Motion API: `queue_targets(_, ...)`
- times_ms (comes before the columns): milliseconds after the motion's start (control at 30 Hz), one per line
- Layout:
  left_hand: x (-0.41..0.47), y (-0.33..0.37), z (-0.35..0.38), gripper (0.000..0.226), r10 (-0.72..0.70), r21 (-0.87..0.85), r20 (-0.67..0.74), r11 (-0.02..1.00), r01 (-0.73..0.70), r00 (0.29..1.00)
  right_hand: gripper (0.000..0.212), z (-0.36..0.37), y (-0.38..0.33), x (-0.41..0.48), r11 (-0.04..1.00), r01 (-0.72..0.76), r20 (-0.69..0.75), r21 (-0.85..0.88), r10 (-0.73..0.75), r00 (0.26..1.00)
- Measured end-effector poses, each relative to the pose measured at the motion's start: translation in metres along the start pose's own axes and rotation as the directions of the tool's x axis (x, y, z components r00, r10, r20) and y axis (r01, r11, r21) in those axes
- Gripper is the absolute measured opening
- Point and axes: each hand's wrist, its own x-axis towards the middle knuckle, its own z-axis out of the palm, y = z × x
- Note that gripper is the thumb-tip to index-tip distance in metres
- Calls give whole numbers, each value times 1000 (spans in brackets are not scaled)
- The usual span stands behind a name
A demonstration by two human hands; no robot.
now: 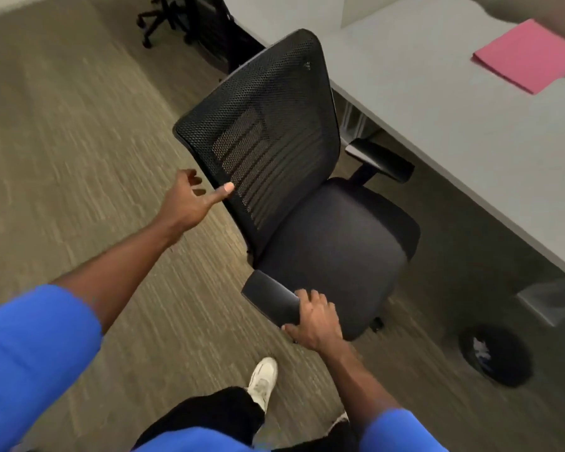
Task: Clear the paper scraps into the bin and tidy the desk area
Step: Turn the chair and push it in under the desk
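Note:
A black mesh-backed office chair [307,190] stands on the carpet beside the grey desk [454,119]. My left hand [193,199] is open at the left edge of the chair's backrest, thumb touching the mesh. My right hand [313,321] grips the end of the chair's near armrest [271,296]. A round black bin [496,353] with pale paper scraps inside sits on the floor under the desk edge at the right. A pink folder [529,55] lies on the desk top.
A second black chair [190,21] stands at the far top. A grey box-like object [555,301] sits under the desk near the bin. My white shoe [263,380] is on the carpet below the chair. Open carpet stretches to the left.

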Motion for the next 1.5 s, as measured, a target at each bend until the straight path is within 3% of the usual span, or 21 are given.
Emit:
queue_targets(133, 44, 17, -6, 70, 112, -238, 58, 966, -95, 992, 88, 15, -29, 19, 994, 17, 14, -108, -16, 1000)
queue_targets(200, 54, 16, 0, 55, 109, -252, 90, 964, -83, 990, 88, 21, -34, 24, 987, 23, 6, -159, -22, 1000)
queue_targets(367, 54, 13, 7, 56, 77, -165, 157, 985, -51, 985, 77, 33, -34, 27, 973, 15, -26, -231, -21, 999)
queue_targets(733, 32, 13, 11, 43, 115, -188, 290, 980, -62, 950, 69, 42, -17, 8, 967, -63, -23, -246, 59, 998)
queue_targets(1133, -55, 11, 51, 32, 181, -219, 318, 969, -114, 931, 78, 26, 76, -40, 939, 7, 18, -344, -1, 1000)
queue_targets(1267, -84, 21, 70, 27, 192, -163, 290, 975, -149, 937, 68, 19, 107, -53, 936, 21, -27, -352, -32, 999)
queue_targets(1500, -139, 39, 113, 32, 259, -32, 276, 965, -260, 926, 56, 19, 146, -87, 935, -149, -27, -322, 148, 989)
